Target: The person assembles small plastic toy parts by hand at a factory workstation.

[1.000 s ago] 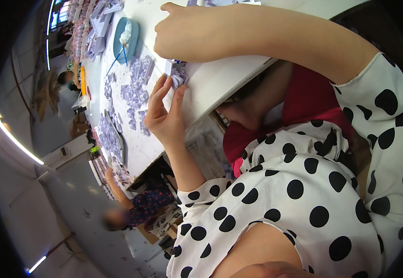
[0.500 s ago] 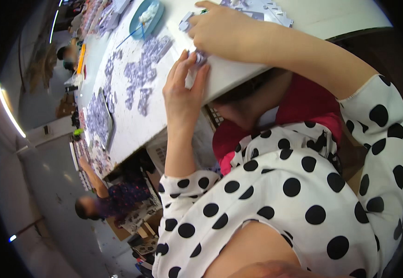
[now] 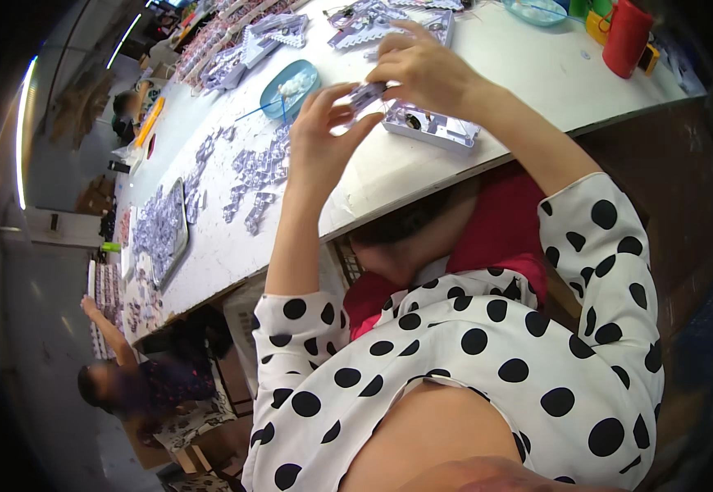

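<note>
Left hand (image 3: 323,123): curled at lilac piece (image 3: 366,97), grip unclear
Right hand (image 3: 423,75): pinching that piece
Change: right now meets left, two-handed

On bench (image 3: 356,201): small parts (image 3: 155,230) in tray (image 3: 181,246), left; loose parts (image 3: 254,168) right of it; bowl (image 3: 277,84) behind these; casing (image 3: 446,141) right of bowl; canister (image 3: 625,41) far right.

A loose white top (image 3: 455,361) fills the lower middle of the frame, scattered with big round black dots, its neckline (image 3: 430,380) scooping low near the bottom edge. The sleeves (image 3: 615,266), dotted too, stop about the elbow. Mid-frame I see deep red cloth (image 3: 496,217) over the lap. Forearms (image 3: 294,238) and hands (image 3: 426,78) are bare.
</note>
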Motion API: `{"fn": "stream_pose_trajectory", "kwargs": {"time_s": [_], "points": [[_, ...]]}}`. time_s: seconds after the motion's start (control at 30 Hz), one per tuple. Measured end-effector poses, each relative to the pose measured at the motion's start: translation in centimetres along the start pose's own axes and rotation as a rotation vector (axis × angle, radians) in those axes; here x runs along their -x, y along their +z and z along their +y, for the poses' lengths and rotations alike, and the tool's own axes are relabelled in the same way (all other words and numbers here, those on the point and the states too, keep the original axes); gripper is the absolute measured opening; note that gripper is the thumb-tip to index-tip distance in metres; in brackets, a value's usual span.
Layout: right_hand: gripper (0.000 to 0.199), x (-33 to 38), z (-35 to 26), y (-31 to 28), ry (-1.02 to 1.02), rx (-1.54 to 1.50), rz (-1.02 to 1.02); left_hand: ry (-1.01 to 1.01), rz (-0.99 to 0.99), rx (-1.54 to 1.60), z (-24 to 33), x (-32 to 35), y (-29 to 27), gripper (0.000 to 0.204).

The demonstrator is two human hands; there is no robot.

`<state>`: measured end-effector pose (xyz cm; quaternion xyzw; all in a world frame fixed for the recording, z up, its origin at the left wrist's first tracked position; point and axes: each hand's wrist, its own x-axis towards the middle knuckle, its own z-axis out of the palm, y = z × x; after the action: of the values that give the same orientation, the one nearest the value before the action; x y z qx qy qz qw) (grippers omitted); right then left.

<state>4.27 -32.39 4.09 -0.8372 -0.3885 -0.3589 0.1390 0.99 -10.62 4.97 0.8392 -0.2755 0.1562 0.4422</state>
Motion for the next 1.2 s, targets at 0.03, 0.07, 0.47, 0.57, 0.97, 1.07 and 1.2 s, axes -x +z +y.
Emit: {"fn": "stream_pose_trajectory", "kwargs": {"time_s": [0.03,0.07,0.47,0.57,0.97,1.07,1.2], "points": [[0.026,0.2,0.5,-0.5,-0.013,-0.001,-0.001,-0.002,0.013,-0.001,0.3,-0.6,0.3,0.029],[0.028,0.4,0.9,-0.9,0.0,-0.016,-0.009,0.077,0.014,-0.128,0.6,-1.1,0.7,0.029],[0.034,9.4,0.4,-1.5,0.353,-0.178,0.014,0.517,-0.17,-0.432,-1.1,-2.0,5.2,0.032],[0.042,10.0,-4.3,-2.9,0.685,-0.24,0.125,0.398,-0.265,-0.386,-1.7,-0.7,4.7,0.037],[0.029,11.8,-9.2,2.0,0.844,-0.114,0.317,0.22,-0.213,-0.06,-2.8,1.1,5.8,0.035],[0.028,12.1,-10.0,2.1,0.884,-0.071,0.302,0.216,-0.259,-0.221,-1.7,1.8,6.1,0.033],[0.022,13.3,-9.7,1.9,0.861,-0.039,0.389,0.193,-0.076,-0.055,-2.0,2.1,7.2,0.037]]}}
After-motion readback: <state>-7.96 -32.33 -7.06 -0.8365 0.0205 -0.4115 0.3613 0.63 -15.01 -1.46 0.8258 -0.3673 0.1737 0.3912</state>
